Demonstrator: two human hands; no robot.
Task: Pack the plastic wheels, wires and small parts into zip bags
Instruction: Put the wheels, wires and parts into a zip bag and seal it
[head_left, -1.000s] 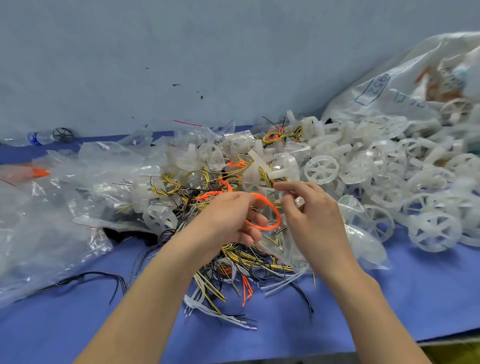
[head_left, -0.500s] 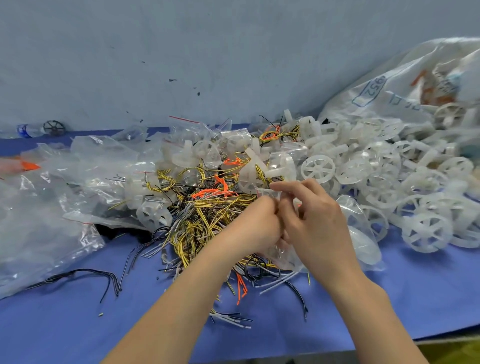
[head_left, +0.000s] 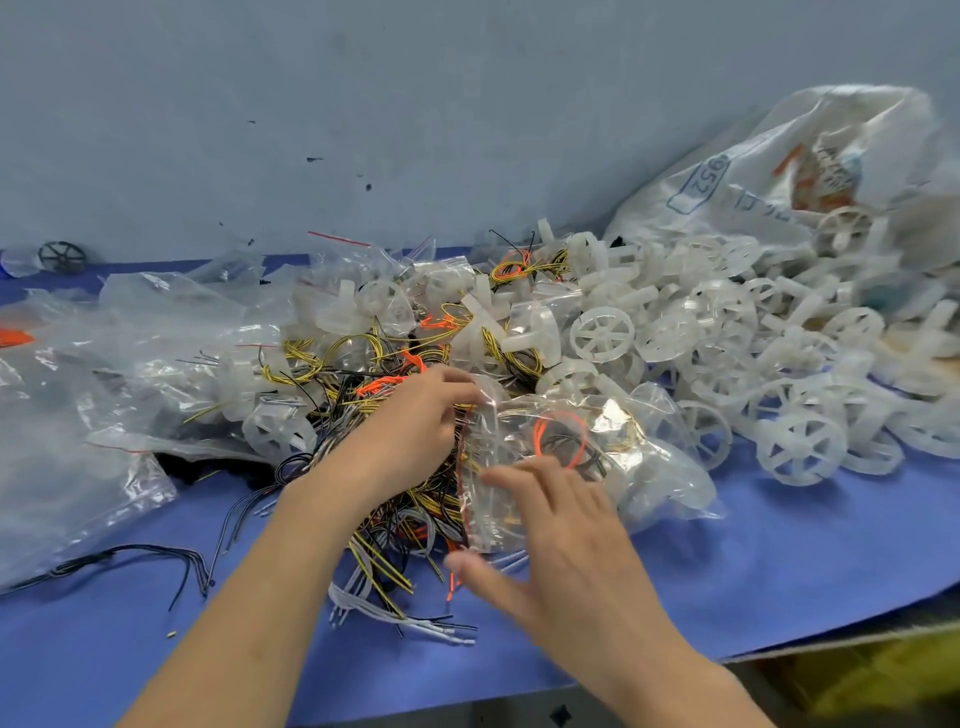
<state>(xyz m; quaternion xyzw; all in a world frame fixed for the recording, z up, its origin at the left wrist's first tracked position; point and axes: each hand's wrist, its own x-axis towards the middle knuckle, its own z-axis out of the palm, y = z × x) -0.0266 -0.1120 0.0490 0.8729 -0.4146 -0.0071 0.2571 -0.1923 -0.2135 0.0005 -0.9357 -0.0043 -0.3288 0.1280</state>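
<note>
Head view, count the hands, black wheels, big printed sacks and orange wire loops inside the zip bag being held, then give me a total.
Hands: 2 (left hand, right hand)
Black wheel: 1
Printed sack: 1
Orange wire loop inside the zip bag: 1
Total: 5

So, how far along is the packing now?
Done: some bags behind the hands already hold wheels and wires. In hand: the left hand pinches a zip bag with an orange wire inside; the right hand is open over it. Left: a big heap of loose wheels and loose wires.
</note>
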